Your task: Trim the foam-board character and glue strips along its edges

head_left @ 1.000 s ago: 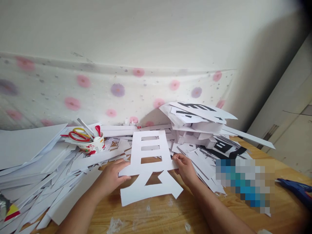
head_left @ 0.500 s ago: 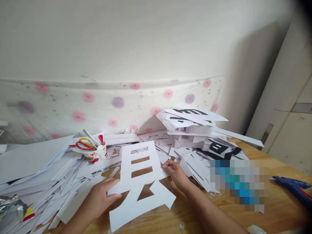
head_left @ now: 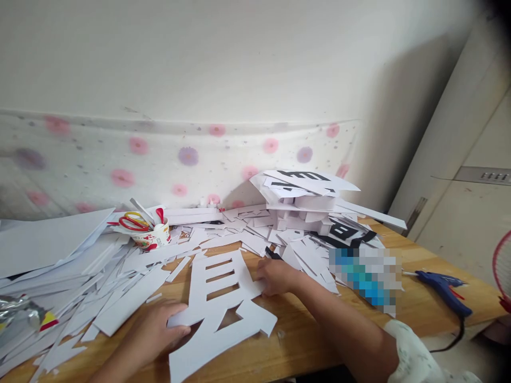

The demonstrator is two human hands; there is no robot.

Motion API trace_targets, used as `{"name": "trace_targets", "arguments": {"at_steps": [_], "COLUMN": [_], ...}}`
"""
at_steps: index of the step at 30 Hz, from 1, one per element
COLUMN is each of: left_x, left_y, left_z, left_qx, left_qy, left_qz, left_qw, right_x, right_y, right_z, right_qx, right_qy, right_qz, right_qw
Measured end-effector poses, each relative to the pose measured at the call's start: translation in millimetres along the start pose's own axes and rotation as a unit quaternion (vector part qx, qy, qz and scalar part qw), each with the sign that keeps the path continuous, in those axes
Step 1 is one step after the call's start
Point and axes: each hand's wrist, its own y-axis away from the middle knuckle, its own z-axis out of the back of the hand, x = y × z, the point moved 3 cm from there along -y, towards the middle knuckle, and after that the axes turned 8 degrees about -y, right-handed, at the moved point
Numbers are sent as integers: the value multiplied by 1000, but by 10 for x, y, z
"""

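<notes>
A white foam-board cut-out [head_left: 223, 319] with three slots and a triangular opening rests low over the table's front part. My left hand [head_left: 170, 322] grips its left edge, thumb on top and fingers beneath. At the cut-out's right edge my right hand [head_left: 277, 277] is curled closed. Just past its knuckles a short black piece of a tool [head_left: 273, 254] sticks out; the rest of it is hidden by the hand, so its kind does not show.
White offcuts [head_left: 131, 298] cover the table's left and back. A paper cup [head_left: 154, 236] holds scissors [head_left: 134, 221]. Board pieces [head_left: 315, 202] are stacked at back right. A blue glue gun [head_left: 445, 290] lies to the right, near a red-rimmed fan [head_left: 501, 263].
My right hand has gone from pinching the cut-out's right edge to a curled grip, with a black tool piece now showing behind it. The cut-out sits flatter, and the view has swung right.
</notes>
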Motion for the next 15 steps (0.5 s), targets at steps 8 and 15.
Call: {"name": "trace_targets", "arguments": {"at_steps": [8, 15], "left_x": [31, 156], "left_y": [-33, -43], "left_z": [-170, -275], "left_qx": [-19, -49], "left_qy": [-24, -13], "left_qz": [27, 40], "left_qw": [999, 998], "right_x": [-39, -80], "right_y": [-3, -13], "right_z": [4, -18], "right_qx": [31, 34], "right_qy": [16, -10], "right_qz": [-10, -5], "right_qw": [999, 999]}}
